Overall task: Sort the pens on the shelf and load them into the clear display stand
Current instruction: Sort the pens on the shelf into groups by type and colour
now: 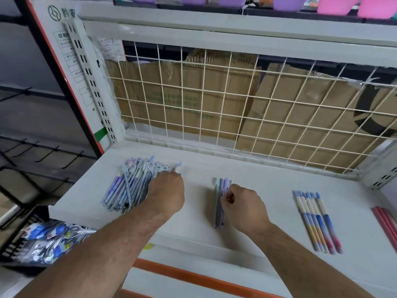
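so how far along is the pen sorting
Early. Done: a row of gradient pens and pink pens lie apart at right on the shelf. In hand: the right hand grips the small purple group while the left hand touches the big mixed pile. Left: most of that pile, and all loading; no clear stand is in view.

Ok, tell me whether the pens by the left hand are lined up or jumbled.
Jumbled: the pens lie heaped, some crossing, left hand on them.

The left hand [166, 190] and right hand [242, 208] are bare, and the left forearm [107, 244] and right forearm [300, 261] are uncovered and lightly haired.
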Available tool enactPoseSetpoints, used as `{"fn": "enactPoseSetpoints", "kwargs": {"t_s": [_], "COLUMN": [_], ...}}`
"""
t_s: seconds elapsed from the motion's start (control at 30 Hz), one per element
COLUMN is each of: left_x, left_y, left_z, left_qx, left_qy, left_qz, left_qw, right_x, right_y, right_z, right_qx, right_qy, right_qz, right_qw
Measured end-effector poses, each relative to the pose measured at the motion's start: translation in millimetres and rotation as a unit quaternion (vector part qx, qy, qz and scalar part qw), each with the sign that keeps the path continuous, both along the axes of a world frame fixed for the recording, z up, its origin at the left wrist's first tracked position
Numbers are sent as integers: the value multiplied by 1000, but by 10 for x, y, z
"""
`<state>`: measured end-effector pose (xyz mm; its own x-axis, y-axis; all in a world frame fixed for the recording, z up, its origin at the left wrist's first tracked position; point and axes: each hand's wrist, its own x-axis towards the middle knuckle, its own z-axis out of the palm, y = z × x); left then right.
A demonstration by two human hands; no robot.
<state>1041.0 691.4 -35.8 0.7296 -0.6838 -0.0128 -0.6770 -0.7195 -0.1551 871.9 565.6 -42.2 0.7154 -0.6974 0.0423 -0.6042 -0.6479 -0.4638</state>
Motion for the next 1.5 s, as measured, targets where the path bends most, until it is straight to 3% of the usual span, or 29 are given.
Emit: {"fn": "enactPoseSetpoints", "kwargs": {"t_s": [0.13,0.5,0.83,0.93,1.0,1.03,1.1,1.13,1.2,1.37,1.5], "left_x": [25,32,-92,-134,-186,-222,-370,-450,-588,-858,-1117], "left_y": [2,-103,-163,-190,-252,-295,-389,-438,-526,-704,-852], "left_z": [7,40,56,54,63,81,149,191,243,201,161], "left_qx": [-22,19,99,61,-18,-89,-233,-276,-319,-347,-366], "left_qy": [36,90,121,148,195,258,437,503,564,605,665], "left_qz": [18,-17,5,22,12,22,60,77,89,97,95], "left_qw": [999,996,988,987,981,962,867,816,757,710,644], "right_x": [46,-18,-147,-216,-259,-275,-303,-317,-359,-542,-698], "right_y": [37,61,68,52,38,27,-2,-15,-43,-106,-160], "right_z": [7,-14,42,70,89,105,146,172,221,313,345], "right_qx": [3,19,28,46,77,102,150,168,206,284,266], "right_qy": [-4,-6,-9,-15,-41,-61,-106,-129,-174,-238,-222], "right_qz": [0,-17,-23,-33,-38,-41,-46,-47,-51,-38,-20], "right_qw": [1000,1000,999,998,995,992,982,976,962,928,938]}}
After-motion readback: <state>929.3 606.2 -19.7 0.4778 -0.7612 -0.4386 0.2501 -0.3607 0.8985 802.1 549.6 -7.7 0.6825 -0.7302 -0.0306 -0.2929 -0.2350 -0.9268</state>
